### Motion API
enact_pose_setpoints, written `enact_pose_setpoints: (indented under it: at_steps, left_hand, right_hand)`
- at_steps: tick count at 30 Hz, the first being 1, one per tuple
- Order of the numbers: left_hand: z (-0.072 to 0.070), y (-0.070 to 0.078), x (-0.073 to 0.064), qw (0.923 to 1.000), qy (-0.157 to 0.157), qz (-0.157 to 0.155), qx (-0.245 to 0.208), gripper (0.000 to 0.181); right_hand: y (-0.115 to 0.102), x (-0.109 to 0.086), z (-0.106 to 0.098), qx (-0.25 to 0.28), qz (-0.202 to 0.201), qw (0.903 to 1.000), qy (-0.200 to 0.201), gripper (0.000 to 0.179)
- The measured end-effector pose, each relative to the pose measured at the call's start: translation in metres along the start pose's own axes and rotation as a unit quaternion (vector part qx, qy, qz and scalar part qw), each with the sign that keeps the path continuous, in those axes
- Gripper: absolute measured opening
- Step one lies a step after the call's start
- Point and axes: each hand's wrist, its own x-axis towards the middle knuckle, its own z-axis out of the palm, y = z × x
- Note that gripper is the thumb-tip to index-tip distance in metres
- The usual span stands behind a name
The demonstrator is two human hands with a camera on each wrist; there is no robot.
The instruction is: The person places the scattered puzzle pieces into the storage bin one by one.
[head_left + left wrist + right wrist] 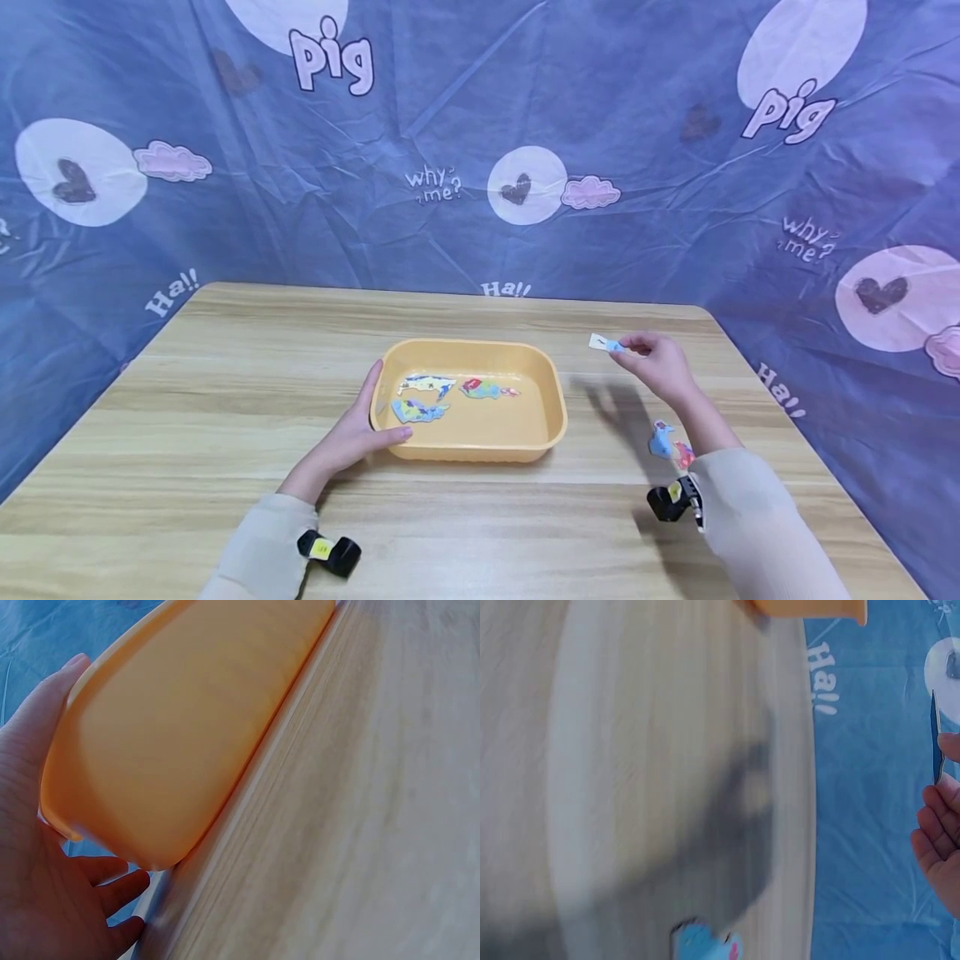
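A yellow-orange plastic tray stands on the table. My left hand grips its left end, the thumb over the front rim and the fingers along the outer side; the left wrist view shows the tray wall close up. Raised above the table to the right of the tray, my right hand pinches a small flat cardboard piece, white and light blue, between thumb and fingers. The right wrist view shows this piece edge-on. Several colourful flat cut-out pieces lie inside the tray, mostly at its left and middle.
On the table by my right forearm lie a blue cut-out piece and a red one, the latter partly behind the wrist. Wood-grain table surrounds the tray. A blue printed cloth hangs behind the table and along its sides.
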Motion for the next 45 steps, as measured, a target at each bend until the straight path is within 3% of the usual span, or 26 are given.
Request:
enact_pose_setpoints:
  at_steps: [15, 27, 41, 45]
  left_hand:
    - [0.001, -0.001, 0.0, 1.0, 0.002, 0.005, 0.006, 0.098]
    - [0.0, -0.002, 0.0, 0.9999, 0.005, 0.001, 0.014, 0.098]
    - [0.0, -0.001, 0.001, 1.0, 0.004, -0.001, 0.008, 0.098]
    - [0.0, 0.0, 0.001, 1.0, 0.004, -0.003, 0.006, 0.098]
  right_hand:
    - [-0.028, 0.009, 0.025, 0.076, -0.001, 0.9971, -0.005, 0.028]
    - [-0.05, 0.008, 0.048, 0.104, -0.042, 0.9936, 0.011, 0.021]
    - [-0.07, 0.004, 0.079, 0.171, -0.039, 0.9844, -0.021, 0.02]
    - [-0.087, -0.005, 0.08, 0.169, -0.039, 0.9842, -0.033, 0.02]
